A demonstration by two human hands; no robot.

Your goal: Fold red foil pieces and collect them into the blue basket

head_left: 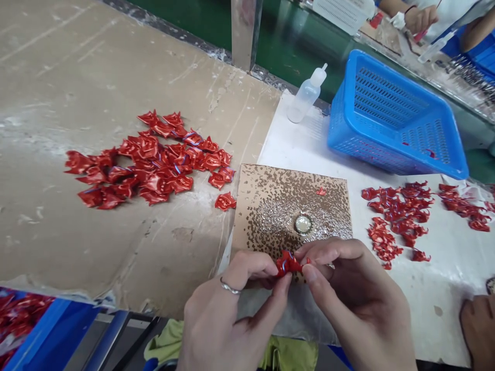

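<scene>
Between both hands, a small crumpled red foil flower with thin blue streaks is pinched at its edges. My left hand wears a silver ring and holds the flower's left side between thumb and fingers. My right hand grips its right side. Just behind them lies a brown speckled board with a round metal-rimmed disc set in it and a red scrap on top. A heap of similar red foil flowers lies on the cardboard to the left, and smaller red piles lie on the white sheet to the right.
A blue perforated plastic basket and a clear dropper bottle stand on the white sheet. Another person's hand rests at the lower right. A co-worker's hand is at the far top right. A blue bin holds red pieces at lower left.
</scene>
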